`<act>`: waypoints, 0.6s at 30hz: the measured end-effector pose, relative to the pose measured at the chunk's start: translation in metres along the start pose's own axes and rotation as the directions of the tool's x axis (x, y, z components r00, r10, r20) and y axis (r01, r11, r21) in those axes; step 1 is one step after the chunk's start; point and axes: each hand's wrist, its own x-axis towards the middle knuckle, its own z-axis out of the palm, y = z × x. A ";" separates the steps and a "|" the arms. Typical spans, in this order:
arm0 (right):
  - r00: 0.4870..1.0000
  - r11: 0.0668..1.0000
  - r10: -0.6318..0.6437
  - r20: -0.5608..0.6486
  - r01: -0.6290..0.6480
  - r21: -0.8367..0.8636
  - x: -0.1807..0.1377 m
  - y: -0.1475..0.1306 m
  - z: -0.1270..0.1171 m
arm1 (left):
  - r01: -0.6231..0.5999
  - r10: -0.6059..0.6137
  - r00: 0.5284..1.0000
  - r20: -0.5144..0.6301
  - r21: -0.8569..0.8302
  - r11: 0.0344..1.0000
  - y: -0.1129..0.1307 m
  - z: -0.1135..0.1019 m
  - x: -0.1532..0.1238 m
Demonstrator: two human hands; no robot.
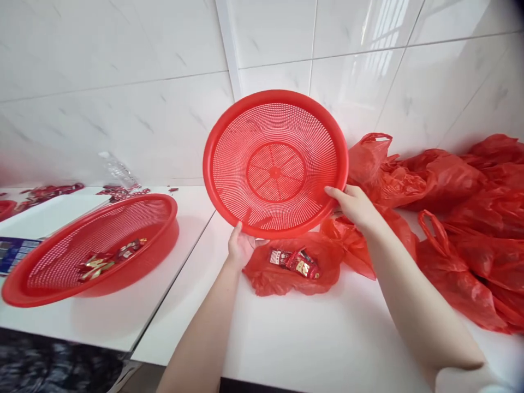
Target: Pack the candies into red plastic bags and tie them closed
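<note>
A round red plastic sieve basket [275,164] is held up on edge above the white table, its empty inside facing me. My left hand [239,245] grips its lower rim and my right hand [354,204] grips its right rim. Just below it an open red plastic bag [270,275] lies on the table with a few red wrapped packets [295,262] on it.
A second, larger red sieve basket [36,273] sits at the left on another white table [114,322], holding a few red and gold packets [108,259]. Several crumpled red plastic bags [470,229] pile up at the right. A clear bottle [118,170] stands by the tiled wall.
</note>
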 end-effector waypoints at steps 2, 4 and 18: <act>0.997 0.995 0.040 -0.073 -0.033 0.099 0.000 -0.002 -0.005 | -0.133 0.135 0.990 -0.051 0.044 0.990 0.008 -0.005 0.004; 0.991 0.981 0.044 -0.124 -0.019 0.192 0.000 -0.003 -0.014 | -0.291 0.322 0.909 -0.266 0.149 0.945 0.020 -0.018 0.010; 0.946 0.927 -0.031 -0.323 0.148 0.345 -0.009 -0.011 -0.064 | -0.553 0.500 0.532 -0.683 0.168 0.816 0.082 -0.089 0.003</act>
